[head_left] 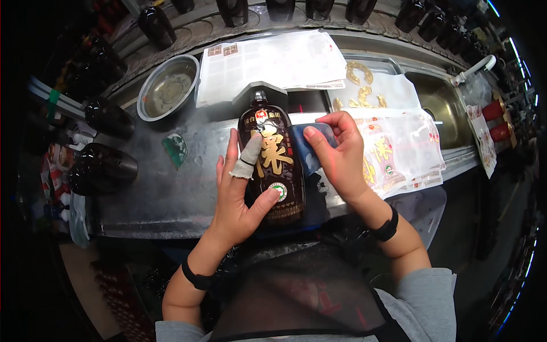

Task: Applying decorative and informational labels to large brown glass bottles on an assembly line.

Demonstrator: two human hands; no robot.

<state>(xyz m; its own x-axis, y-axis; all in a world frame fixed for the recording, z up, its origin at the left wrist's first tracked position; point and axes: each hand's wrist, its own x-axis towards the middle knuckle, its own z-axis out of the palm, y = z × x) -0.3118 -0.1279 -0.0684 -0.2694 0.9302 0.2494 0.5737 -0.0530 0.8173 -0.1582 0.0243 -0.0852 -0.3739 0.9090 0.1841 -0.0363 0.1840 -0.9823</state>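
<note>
The metal table [148,214] carries everything here, and the dark bottle [279,171] lies on it, its neck pointing away from the person and close to a grey bracket [278,92]; whether the bottle rests flat or a little tilted, I cannot tell. Beyond the bottle spreads a broad stack of white sheets [273,60]; to its right lie printed transfer sheets [393,128], with a sink [441,105] farther out on that same side. A metal basin [141,94] sits beyond the bottle to the left.

The left hand [233,199] is at the bottle's left side, fingers spread wide over its front rather than closed around it. The right hand [346,159] is at the bottle's right edge, thumb and fingers narrowed in a pinch on a blue pad [310,162]. A green piece [175,151] lies apart, to the bottle's left.

Smaller still, the thumb is by the round label [278,192] low on the bottle, and a cloth finger cover [247,161] lies over the gold character [273,154] on its front.

To do this well, I would steady the bottle with the covered finger, pressing flat — no dragging across the gold — and keep the pad's edge even along the curve, with light strokes outward from the design.
</note>
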